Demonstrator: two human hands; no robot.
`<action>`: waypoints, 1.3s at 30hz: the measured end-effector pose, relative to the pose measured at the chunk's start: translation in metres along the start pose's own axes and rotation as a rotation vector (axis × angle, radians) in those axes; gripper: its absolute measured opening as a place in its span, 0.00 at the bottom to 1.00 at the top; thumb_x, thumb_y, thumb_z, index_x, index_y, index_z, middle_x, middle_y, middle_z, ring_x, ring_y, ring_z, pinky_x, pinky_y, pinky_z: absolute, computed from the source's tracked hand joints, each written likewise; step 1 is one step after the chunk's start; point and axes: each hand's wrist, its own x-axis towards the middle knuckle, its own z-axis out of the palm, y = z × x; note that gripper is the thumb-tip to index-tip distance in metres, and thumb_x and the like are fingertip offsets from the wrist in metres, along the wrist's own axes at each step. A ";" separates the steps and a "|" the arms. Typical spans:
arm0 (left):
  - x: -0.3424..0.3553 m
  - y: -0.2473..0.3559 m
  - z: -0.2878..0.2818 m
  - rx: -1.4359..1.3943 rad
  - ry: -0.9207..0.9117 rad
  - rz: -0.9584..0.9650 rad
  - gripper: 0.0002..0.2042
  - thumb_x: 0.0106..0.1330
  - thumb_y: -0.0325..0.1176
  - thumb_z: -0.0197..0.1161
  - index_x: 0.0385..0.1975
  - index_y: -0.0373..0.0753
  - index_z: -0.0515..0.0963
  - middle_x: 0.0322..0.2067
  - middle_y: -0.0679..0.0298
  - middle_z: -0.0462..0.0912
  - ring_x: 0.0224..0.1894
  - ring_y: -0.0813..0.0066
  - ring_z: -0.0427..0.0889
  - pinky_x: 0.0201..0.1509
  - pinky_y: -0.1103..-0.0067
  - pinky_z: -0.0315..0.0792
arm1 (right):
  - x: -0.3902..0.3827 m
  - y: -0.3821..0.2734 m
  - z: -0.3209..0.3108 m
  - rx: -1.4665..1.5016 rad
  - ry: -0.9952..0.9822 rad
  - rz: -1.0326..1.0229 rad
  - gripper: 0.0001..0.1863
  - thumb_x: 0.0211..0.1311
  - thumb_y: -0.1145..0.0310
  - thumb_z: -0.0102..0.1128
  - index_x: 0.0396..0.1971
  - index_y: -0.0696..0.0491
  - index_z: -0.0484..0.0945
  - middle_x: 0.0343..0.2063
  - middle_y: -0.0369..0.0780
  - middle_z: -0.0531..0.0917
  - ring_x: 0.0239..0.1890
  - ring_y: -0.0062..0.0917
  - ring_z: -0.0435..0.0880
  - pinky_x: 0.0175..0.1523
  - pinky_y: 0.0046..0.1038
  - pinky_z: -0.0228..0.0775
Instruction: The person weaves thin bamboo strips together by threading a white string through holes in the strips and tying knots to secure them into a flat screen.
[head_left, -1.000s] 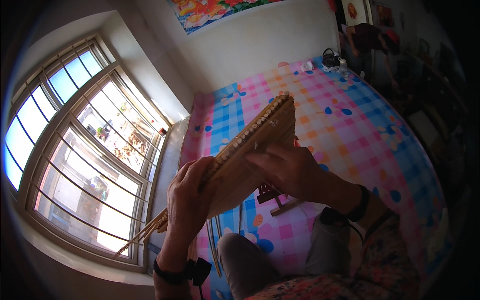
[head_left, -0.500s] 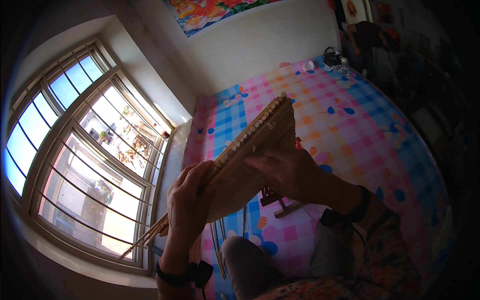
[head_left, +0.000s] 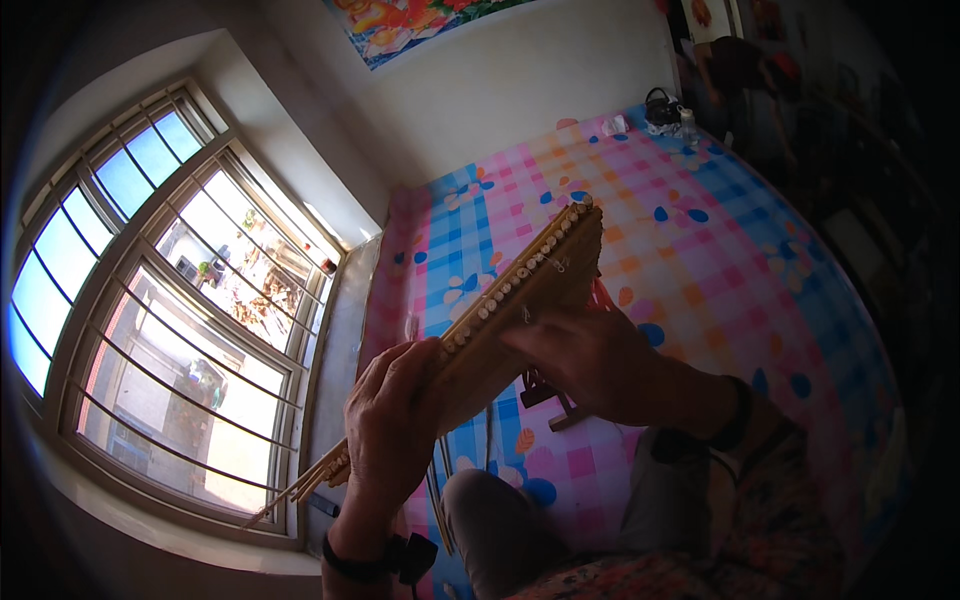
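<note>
A flat panel of tan bamboo sticks laid side by side (head_left: 520, 300) is held tilted above a pink-and-blue checked bedsheet (head_left: 700, 230), mostly assembled; loose sticks jut out below. The left hand (head_left: 395, 420) grips its lower end, and the right hand (head_left: 590, 355) lies spread on its face.

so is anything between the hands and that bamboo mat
Nothing visible. The left hand grips the bamboo mat at its lower end, and the right hand lies flat on its face, both in direct contact.

Home bedroom, checked bedsheet (head_left: 700, 230) (flower-patterned), barred window (head_left: 170, 320), wall poster (head_left: 410, 20)
</note>
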 end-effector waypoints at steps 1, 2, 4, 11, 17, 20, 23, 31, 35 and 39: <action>-0.002 0.001 0.000 0.029 0.002 0.006 0.16 0.57 0.25 0.62 0.47 0.34 0.77 0.42 0.52 0.81 0.44 0.54 0.82 0.47 0.67 0.75 | -0.001 0.000 0.001 -0.007 0.009 -0.004 0.20 0.56 0.79 0.52 0.51 0.61 0.74 0.43 0.52 0.79 0.42 0.43 0.82 0.45 0.35 0.77; -0.003 0.001 0.000 0.029 0.000 0.004 0.16 0.57 0.25 0.62 0.47 0.34 0.77 0.42 0.52 0.81 0.44 0.54 0.82 0.47 0.67 0.75 | -0.003 -0.001 0.001 -0.015 0.018 -0.008 0.19 0.56 0.79 0.52 0.50 0.61 0.74 0.42 0.51 0.79 0.42 0.43 0.82 0.45 0.35 0.77; -0.006 0.001 0.000 0.047 0.012 0.078 0.17 0.55 0.23 0.64 0.47 0.34 0.76 0.41 0.52 0.81 0.43 0.54 0.82 0.46 0.67 0.76 | -0.003 -0.003 -0.002 -0.003 -0.002 -0.004 0.19 0.56 0.79 0.52 0.49 0.60 0.74 0.42 0.50 0.79 0.41 0.43 0.82 0.44 0.35 0.77; -0.027 0.013 0.013 0.051 0.056 0.157 0.20 0.54 0.23 0.68 0.49 0.35 0.75 0.39 0.54 0.80 0.38 0.57 0.81 0.40 0.67 0.75 | -0.034 -0.010 0.006 -0.084 -0.031 0.068 0.19 0.53 0.76 0.59 0.48 0.54 0.76 0.38 0.45 0.79 0.35 0.38 0.83 0.34 0.32 0.77; -0.043 0.028 0.022 0.099 0.063 0.133 0.18 0.55 0.21 0.68 0.46 0.33 0.76 0.39 0.53 0.80 0.37 0.57 0.82 0.39 0.69 0.76 | -0.062 -0.013 -0.002 -0.089 0.033 0.040 0.20 0.51 0.73 0.62 0.48 0.51 0.78 0.32 0.38 0.81 0.30 0.30 0.84 0.31 0.30 0.76; -0.051 0.030 0.024 0.067 0.046 0.157 0.18 0.55 0.22 0.68 0.47 0.33 0.76 0.39 0.52 0.80 0.36 0.57 0.81 0.38 0.69 0.76 | -0.074 -0.021 -0.012 -0.154 -0.217 0.162 0.21 0.53 0.73 0.62 0.50 0.50 0.78 0.32 0.39 0.82 0.32 0.29 0.84 0.32 0.29 0.77; -0.052 0.033 0.027 0.060 0.049 0.218 0.18 0.55 0.22 0.67 0.47 0.32 0.76 0.38 0.52 0.80 0.35 0.57 0.81 0.37 0.69 0.76 | -0.083 -0.020 -0.012 0.061 -0.081 0.157 0.21 0.56 0.74 0.60 0.52 0.48 0.77 0.31 0.39 0.82 0.30 0.30 0.83 0.33 0.31 0.77; -0.060 0.036 0.031 0.122 0.037 0.277 0.17 0.56 0.21 0.66 0.46 0.26 0.75 0.36 0.50 0.79 0.31 0.58 0.80 0.34 0.69 0.75 | -0.093 -0.034 -0.014 0.077 -0.105 0.250 0.15 0.59 0.74 0.59 0.47 0.52 0.80 0.22 0.41 0.79 0.22 0.32 0.80 0.26 0.31 0.71; -0.062 0.034 0.033 0.102 0.019 0.299 0.17 0.56 0.20 0.66 0.46 0.24 0.74 0.36 0.48 0.78 0.30 0.58 0.79 0.32 0.70 0.75 | -0.098 -0.032 -0.006 0.084 -0.052 0.224 0.16 0.57 0.78 0.60 0.47 0.54 0.79 0.20 0.40 0.78 0.21 0.31 0.79 0.25 0.31 0.70; -0.067 0.033 0.031 0.094 0.022 0.302 0.17 0.56 0.20 0.66 0.45 0.23 0.75 0.35 0.48 0.78 0.30 0.58 0.79 0.32 0.70 0.74 | -0.097 -0.033 0.000 0.147 -0.017 0.216 0.17 0.55 0.79 0.62 0.47 0.54 0.79 0.19 0.40 0.78 0.20 0.31 0.78 0.24 0.30 0.69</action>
